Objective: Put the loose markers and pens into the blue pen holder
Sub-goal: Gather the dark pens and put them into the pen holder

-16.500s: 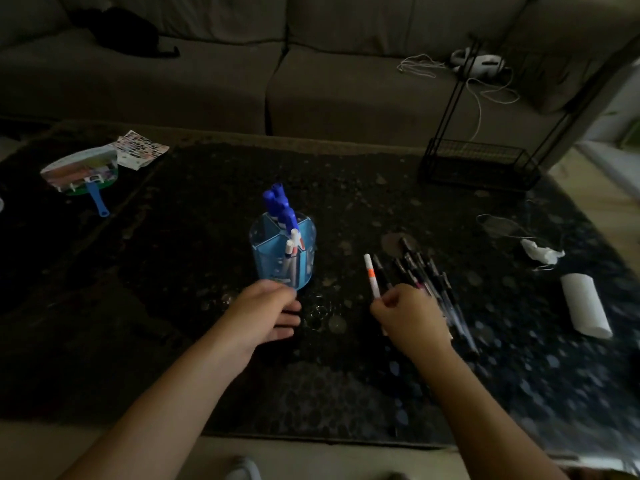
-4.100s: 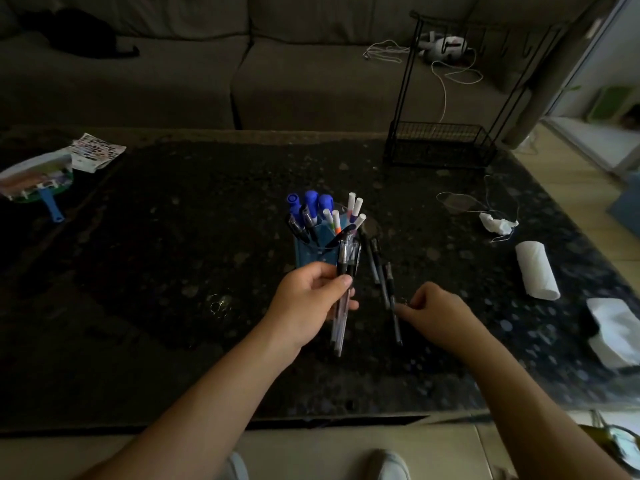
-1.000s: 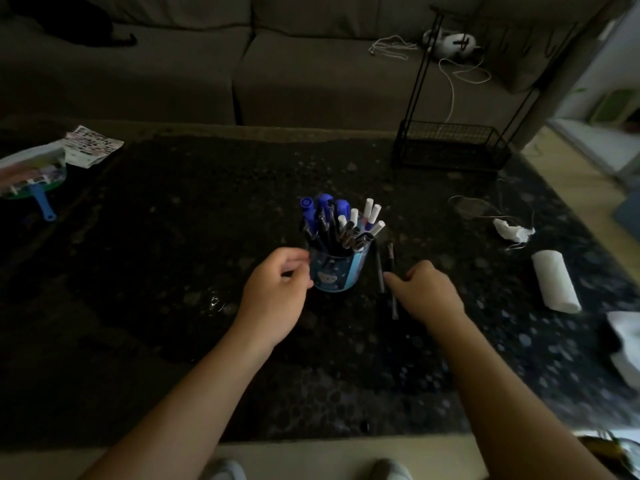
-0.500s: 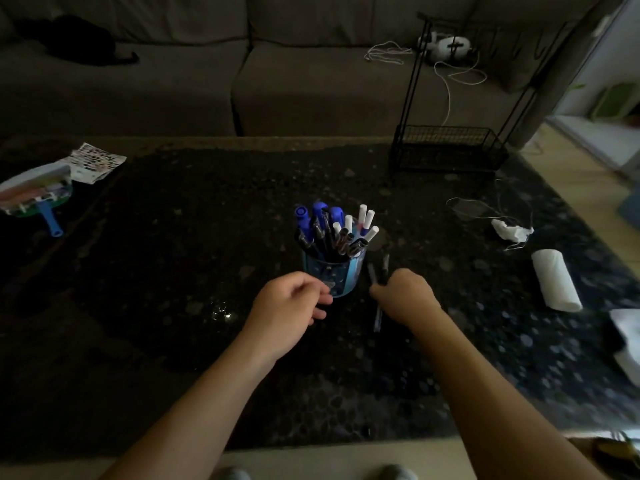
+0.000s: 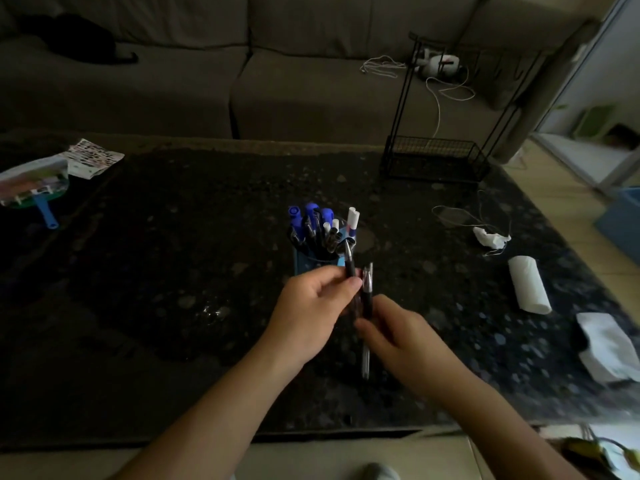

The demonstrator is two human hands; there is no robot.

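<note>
The blue pen holder stands mid-table, packed with several blue markers, white-capped markers and dark pens. Just in front of it, my left hand pinches a black pen that points up toward the holder's rim. My right hand is close beside it, fingers closed on another dark pen held upright, its lower end sticking out below the hand. The two hands almost touch above the dark tabletop.
A black wire rack stands at the table's back right. A white paper roll, crumpled tissues and a thin cord lie on the right. A plastic packet with a blue handle lies far left. A sofa runs behind.
Both hands have lifted from the table. The last two pens that lay right of the holder are now off the surface, one in each hand.
</note>
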